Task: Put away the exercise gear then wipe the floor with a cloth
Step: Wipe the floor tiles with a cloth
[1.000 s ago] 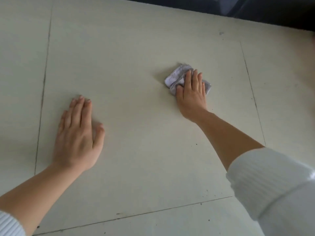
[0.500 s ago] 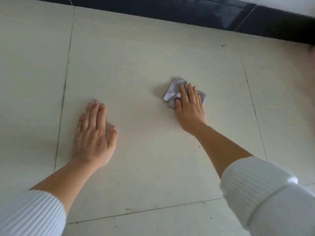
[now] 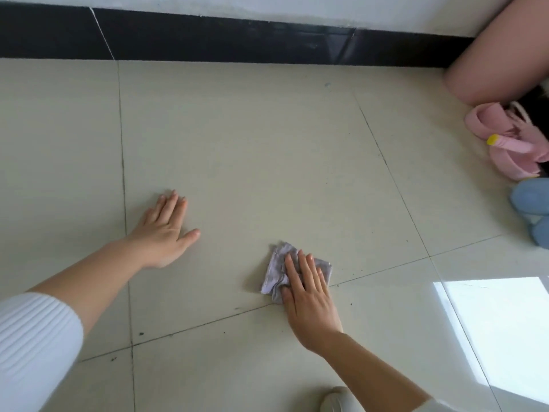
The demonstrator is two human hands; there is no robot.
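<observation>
This looks like a room in a home. The floor under the left hand and the right hand is laid with large, pale, glossy tiles with dark joints. Far ahead of both hands it meets a black skirting strip below a white painted wall. Well to the right of the right hand and farther ahead, soft pink slippers and blue slippers lie on the tiles, just beside a thick pink roll by the wall. Right of the right hand, a bright patch of sunlight falls on the tiles.
</observation>
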